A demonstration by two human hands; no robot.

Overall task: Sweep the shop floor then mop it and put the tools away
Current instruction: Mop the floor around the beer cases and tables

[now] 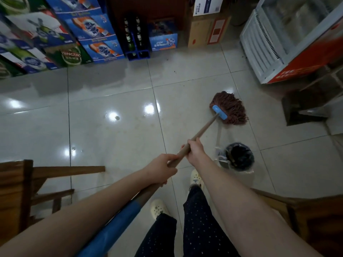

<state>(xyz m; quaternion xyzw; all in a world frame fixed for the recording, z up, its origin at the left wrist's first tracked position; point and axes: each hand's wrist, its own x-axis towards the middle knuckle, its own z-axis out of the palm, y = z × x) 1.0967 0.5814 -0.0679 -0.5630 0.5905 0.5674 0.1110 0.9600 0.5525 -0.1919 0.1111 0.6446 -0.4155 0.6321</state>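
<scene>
Mop (230,110) head is flat on the floor (111,130), out toward the right side near the foot of the white freezer (263,52), well ahead of both hands. Biggest worry imo: the little bin (239,156) with the black liner sits just beside the handle (204,128) on its right, so a sloppy pull-back or sideways swing would probably clip it and tip it. Tiles look glossy, maybe wet, so slipping in those clogs (157,208) is possible too. Grip-wise, the left hand (160,170) is nearer the body and the right hand (195,152) just ahead of it. Both sets of fingers (164,183) are wrapped round the wooden shaft, with the strands at the far end.
</scene>
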